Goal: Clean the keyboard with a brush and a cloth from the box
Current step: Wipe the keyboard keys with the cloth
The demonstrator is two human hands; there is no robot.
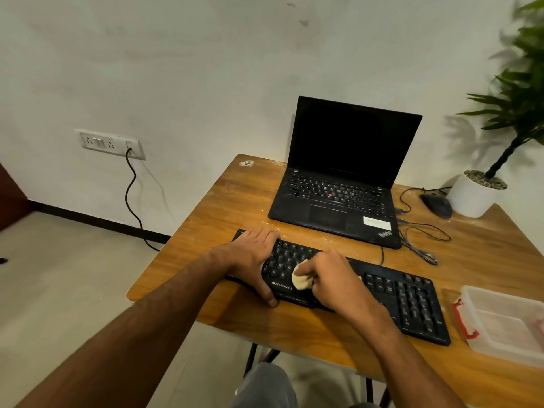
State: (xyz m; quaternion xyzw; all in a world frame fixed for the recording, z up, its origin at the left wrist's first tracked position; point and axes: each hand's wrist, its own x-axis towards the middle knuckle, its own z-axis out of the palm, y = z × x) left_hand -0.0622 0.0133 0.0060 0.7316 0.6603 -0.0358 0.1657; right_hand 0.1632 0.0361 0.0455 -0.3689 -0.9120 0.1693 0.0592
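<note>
- A black keyboard (382, 290) lies slantwise on the wooden table (223, 207), running from the middle of the frame down toward the lower right.
- The left hand (253, 254) lies over the keyboard's left end, fingers spread across the keys and the thumb hooked round the near edge, steadying it.
- The right hand (332, 278) is curled round a small cream cloth (300, 279), pinching it between fingers and thumb and pressing it on the keys near the middle of the keyboard, just right of the printed brand name.
- The two hands are close together, a strip of keys showing between them.
- A clear plastic box (506, 322) with a red clasp sits at the lower right edge of the frame, just beyond the keyboard's right end; what lies inside is too blurred to tell.
- An open black laptop (344, 172) with a dark screen stands above the keyboard in the frame, near it but apart.
- A dark mouse (437, 205) with its cable lies to the right of the laptop, beside a white pot holding a green plant (477, 195) at the right edge.
- A wall socket (110, 144) with a black cord plugged in is at the middle left.
</note>
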